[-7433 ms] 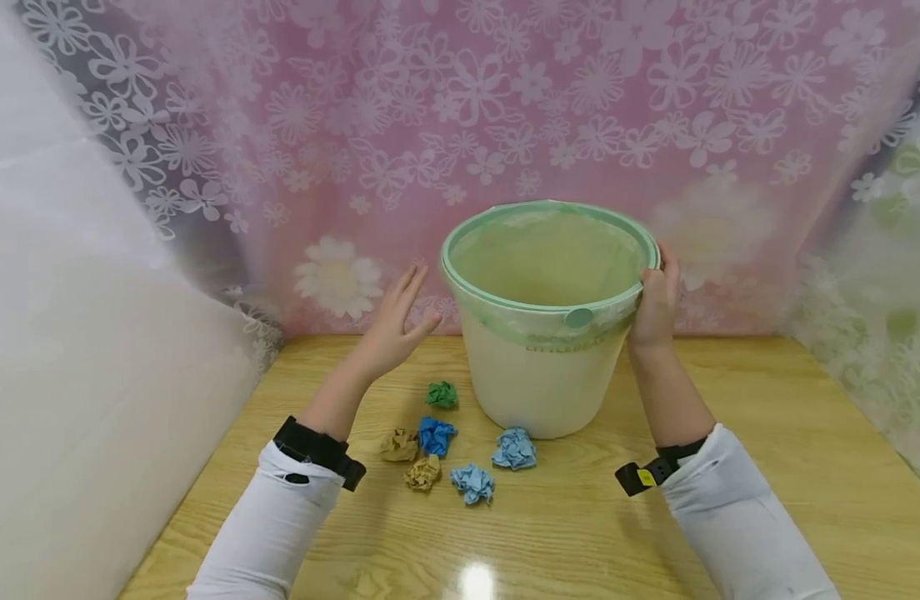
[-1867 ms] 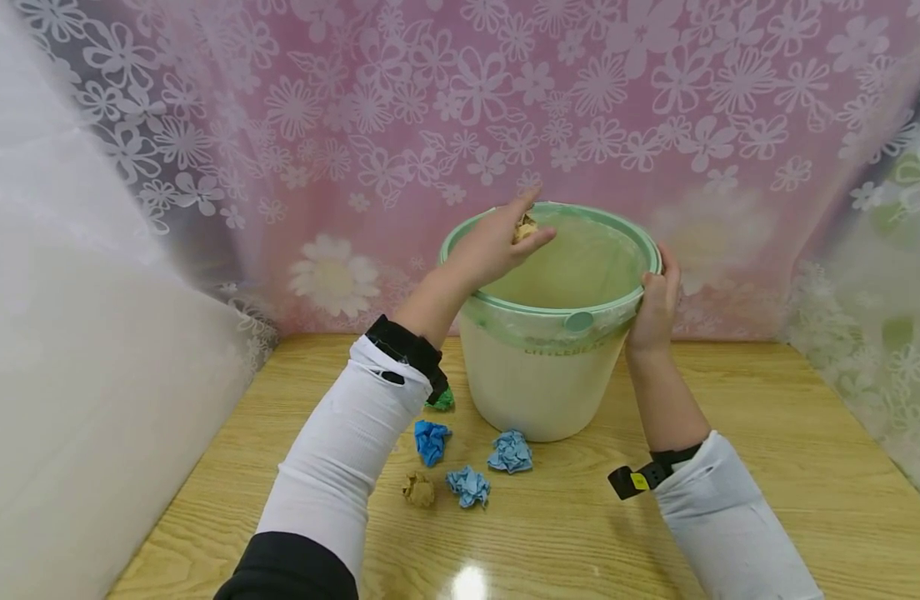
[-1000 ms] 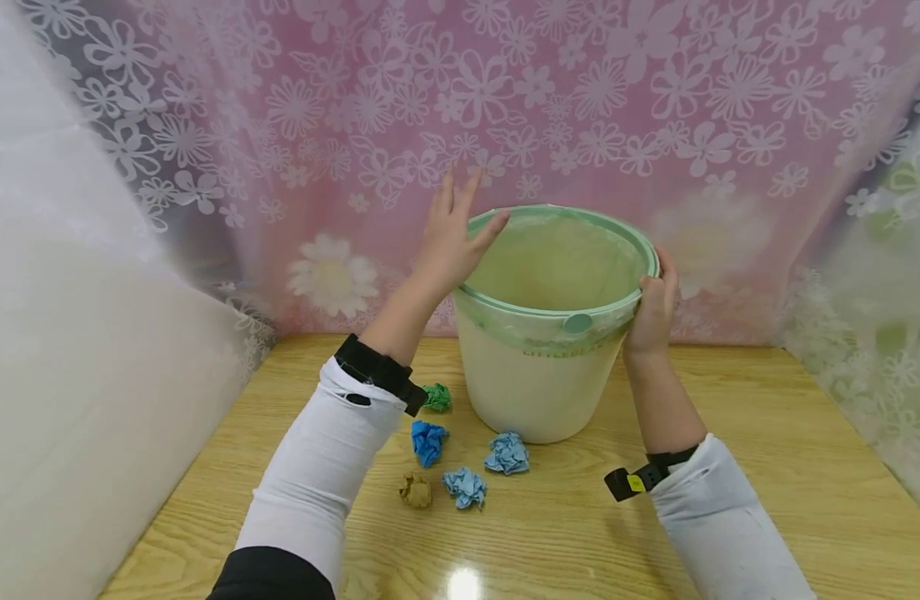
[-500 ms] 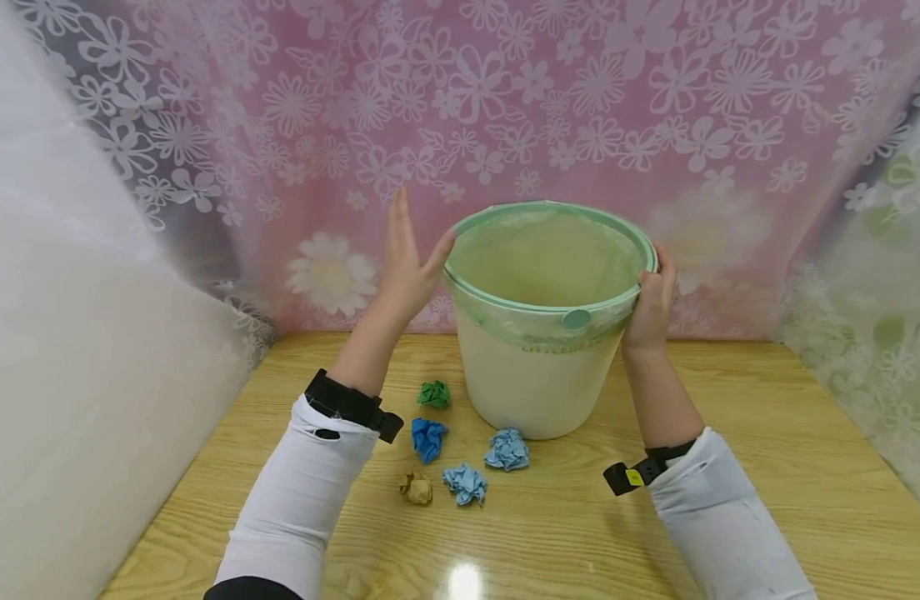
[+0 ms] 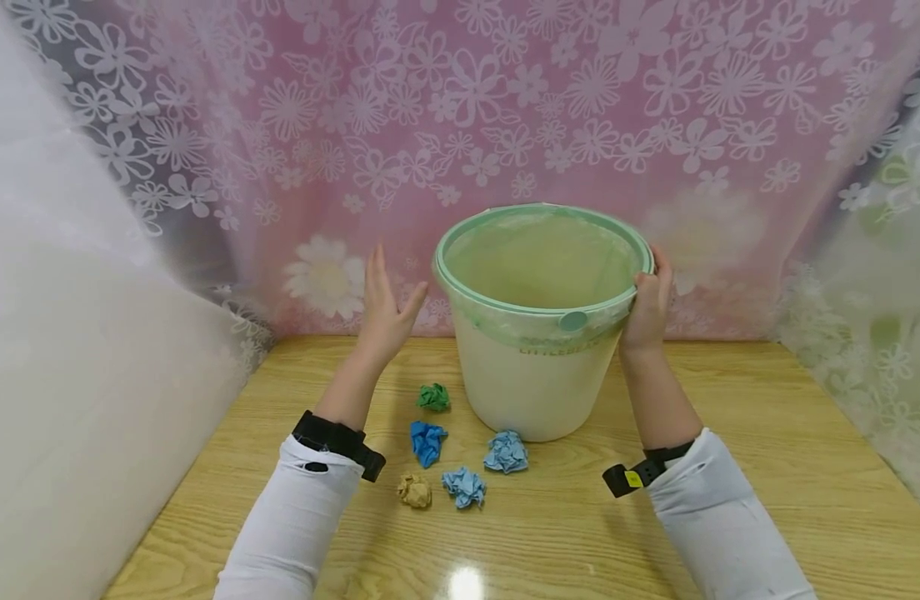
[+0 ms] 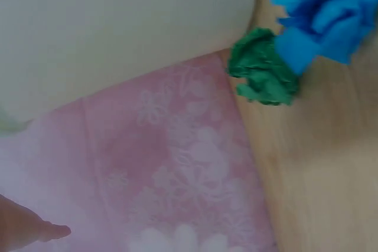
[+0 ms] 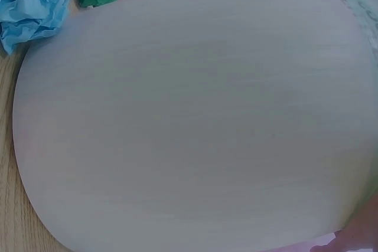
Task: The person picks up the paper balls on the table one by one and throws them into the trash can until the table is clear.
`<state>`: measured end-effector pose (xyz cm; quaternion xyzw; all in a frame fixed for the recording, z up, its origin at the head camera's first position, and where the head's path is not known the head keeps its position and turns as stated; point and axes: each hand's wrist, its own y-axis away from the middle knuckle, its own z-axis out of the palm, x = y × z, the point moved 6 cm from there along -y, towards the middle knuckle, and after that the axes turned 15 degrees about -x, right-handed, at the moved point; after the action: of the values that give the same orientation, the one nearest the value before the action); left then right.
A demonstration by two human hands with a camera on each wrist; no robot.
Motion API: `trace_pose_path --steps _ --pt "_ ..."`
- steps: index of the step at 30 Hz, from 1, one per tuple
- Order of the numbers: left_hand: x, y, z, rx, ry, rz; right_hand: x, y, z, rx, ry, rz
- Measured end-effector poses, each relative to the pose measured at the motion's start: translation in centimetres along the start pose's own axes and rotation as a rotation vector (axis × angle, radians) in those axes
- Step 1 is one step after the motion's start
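Note:
My right hand (image 5: 647,308) grips the green rim of a cream bucket (image 5: 535,375) on its right side, thumb at the front. A thin pale green bag lines the bucket's mouth. Left of the bucket, my left hand (image 5: 387,321) hovers with straight, spread fingers and holds nothing. Below it on the table lie crumpled paper balls: a green one (image 5: 433,397), a dark blue one (image 5: 427,442), a tan one (image 5: 414,491) and two light blue ones, one light blue ball (image 5: 464,487) nearer me and another light blue ball (image 5: 507,452) by the bucket's base. The bucket's bottom inside is hidden.
The wooden table (image 5: 580,533) runs back to a pink flowered curtain (image 5: 460,125). A white sheet (image 5: 100,350) hangs on the left and a patterned sheet (image 5: 880,333) on the right. Black straps with small cameras circle both wrists.
One tan paper ball went in my left hand to over the bucket's mouth and is now out of sight. That hand has since drawn back left and down, unladen. The right hand keeps its grip.

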<state>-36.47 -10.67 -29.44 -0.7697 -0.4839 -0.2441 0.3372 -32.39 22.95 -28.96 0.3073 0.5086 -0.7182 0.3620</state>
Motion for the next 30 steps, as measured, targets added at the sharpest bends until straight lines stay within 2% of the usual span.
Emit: trace_pose_path --steps 3,8,11,16,24,28,30 --pt "-1.8 0.2 1.1 -0.030 -0.024 -0.045 0.0 0.0 0.0 0.002 0.004 -0.004" --pt "-4.7 0.2 4.0 -0.126 -0.117 -0.136 0.1 0.0 -0.1 -0.001 0.012 0.011" --pt "-5.9 0.3 5.6 -0.176 -0.162 -0.161 0.0 0.1 -0.1 -0.004 0.014 0.013" --pt "-7.1 0.5 7.8 -0.266 -0.237 -0.166 -0.1 0.1 -0.1 0.004 0.019 0.008" --pt "-8.8 0.9 10.2 -0.443 -0.398 -0.217 -0.1 0.2 -0.1 0.005 0.019 0.010" --pt "-9.3 1.3 11.3 -0.525 -0.419 -0.238 -0.2 0.2 -0.1 0.001 0.027 0.023" --pt "-9.4 1.6 11.7 -0.554 -0.395 -0.248 -0.2 0.2 -0.2 -0.001 0.029 0.027"
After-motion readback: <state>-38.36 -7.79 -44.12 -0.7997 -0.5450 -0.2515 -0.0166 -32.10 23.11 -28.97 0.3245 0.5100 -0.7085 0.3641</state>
